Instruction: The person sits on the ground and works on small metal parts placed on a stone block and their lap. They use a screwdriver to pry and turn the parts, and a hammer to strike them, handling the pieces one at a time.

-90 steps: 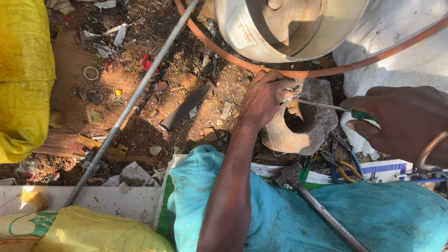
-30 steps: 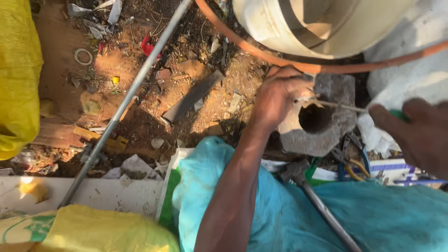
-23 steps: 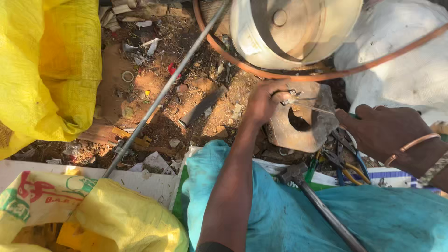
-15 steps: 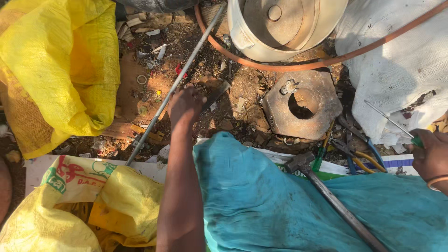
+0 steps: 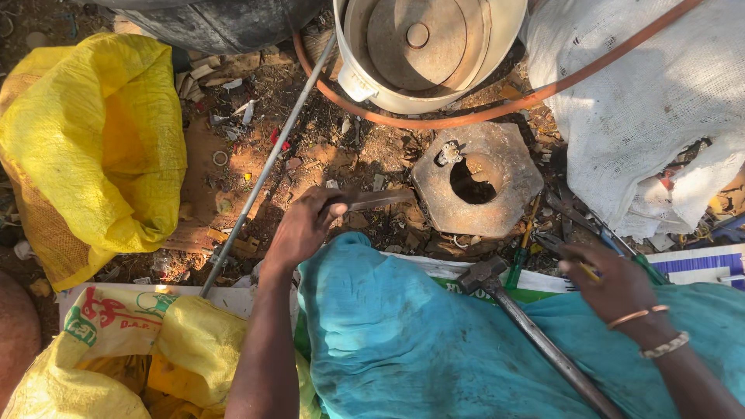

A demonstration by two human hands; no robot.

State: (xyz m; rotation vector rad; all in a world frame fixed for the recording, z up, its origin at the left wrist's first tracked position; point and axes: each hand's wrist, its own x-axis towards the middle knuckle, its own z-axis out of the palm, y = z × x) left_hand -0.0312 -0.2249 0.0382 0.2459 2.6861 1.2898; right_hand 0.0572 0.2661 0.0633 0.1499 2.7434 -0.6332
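This is an outdoor scrap-sorting or salvage yard on bare, littered dirt ground (image 5: pixel 256 155). Bulging yellow woven plastic sacks (image 5: pixel 101 147) and a white woven sack (image 5: pixel 652 116) stand around. A dented round metal drum (image 5: pixel 427 46), an orange rubber hose (image 5: pixel 481 116), a rusty octagonal metal plate with a hole (image 5: pixel 477 182), a long thin metal rod (image 5: pixel 268 167) and a steel hammer (image 5: pixel 485 275) lie about.

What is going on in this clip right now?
A person sits on littered dirt ground with a teal cloth over the lap. The left hand grips a flat dark metal bar beside an octagonal metal block with a hole in it. The right hand rests among screwdrivers. A hammer lies on the cloth.
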